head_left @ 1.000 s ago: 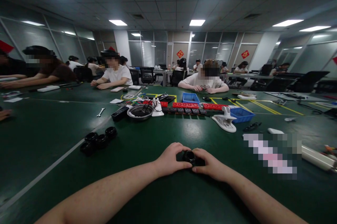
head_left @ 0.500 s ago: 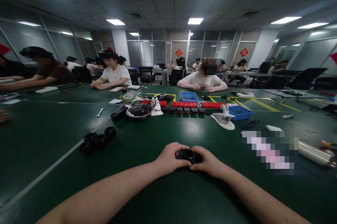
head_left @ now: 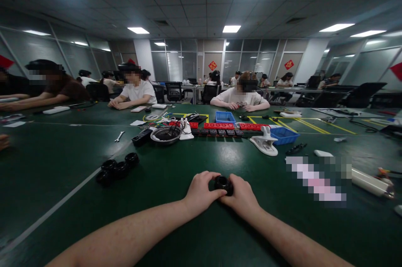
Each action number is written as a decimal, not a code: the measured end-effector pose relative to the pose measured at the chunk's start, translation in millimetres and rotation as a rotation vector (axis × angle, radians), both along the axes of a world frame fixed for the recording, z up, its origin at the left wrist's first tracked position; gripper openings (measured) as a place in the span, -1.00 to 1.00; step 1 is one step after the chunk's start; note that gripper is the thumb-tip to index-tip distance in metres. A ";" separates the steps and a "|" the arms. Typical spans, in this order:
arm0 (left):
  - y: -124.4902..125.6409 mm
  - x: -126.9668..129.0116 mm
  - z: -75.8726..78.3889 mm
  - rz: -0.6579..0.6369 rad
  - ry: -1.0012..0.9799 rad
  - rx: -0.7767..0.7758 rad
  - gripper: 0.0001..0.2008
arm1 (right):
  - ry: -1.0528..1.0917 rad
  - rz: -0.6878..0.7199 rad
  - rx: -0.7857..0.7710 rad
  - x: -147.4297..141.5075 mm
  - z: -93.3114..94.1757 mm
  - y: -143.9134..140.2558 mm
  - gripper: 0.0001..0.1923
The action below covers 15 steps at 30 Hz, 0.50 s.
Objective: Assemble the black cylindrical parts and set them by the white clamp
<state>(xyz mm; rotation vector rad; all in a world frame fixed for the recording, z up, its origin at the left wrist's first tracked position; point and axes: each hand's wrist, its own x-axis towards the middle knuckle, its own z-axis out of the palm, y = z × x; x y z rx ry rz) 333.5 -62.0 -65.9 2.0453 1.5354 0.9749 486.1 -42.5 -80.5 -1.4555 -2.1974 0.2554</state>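
A glossy black round part with a hole in its top (head_left: 223, 183) stands on the green table in front of me; I cannot tell its exact kind. My left hand (head_left: 202, 191) curls round its left side, with fingers behind and thumb at the front. From the right, my right hand (head_left: 241, 195) grips the same part, its thumb meeting the left thumb at the near side. Fingers hide some of its edges. Off to the left, several similar black round parts (head_left: 121, 168) sit in a cluster.
A wrench (head_left: 119, 136) lies at the left. Across the middle are a round metal-rimmed dish (head_left: 166, 134), red power strips (head_left: 219, 125), a white clip base (head_left: 264, 145) and a blue bin (head_left: 284, 135). A cream cylinder (head_left: 370, 181) lies at right. People sit opposite.
My right hand has turned and shifted slightly left around the black round part, which shows a little more of its right side. My left hand keeps its hold. The view has shifted slightly.
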 end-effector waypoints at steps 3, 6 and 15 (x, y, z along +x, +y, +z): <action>-0.3 1.3 -1.5 0.008 -0.007 -0.011 -0.59 | -0.038 -0.036 0.004 -2.0 4.2 -2.7 -0.74; 0.4 0.9 -1.3 0.004 -0.005 -0.003 -0.60 | -0.058 -0.045 -0.012 -0.9 6.4 -3.1 -0.71; 7.4 -8.7 10.2 -0.211 0.012 -0.037 -0.61 | 0.177 0.499 -0.318 25.4 15.2 15.5 -0.58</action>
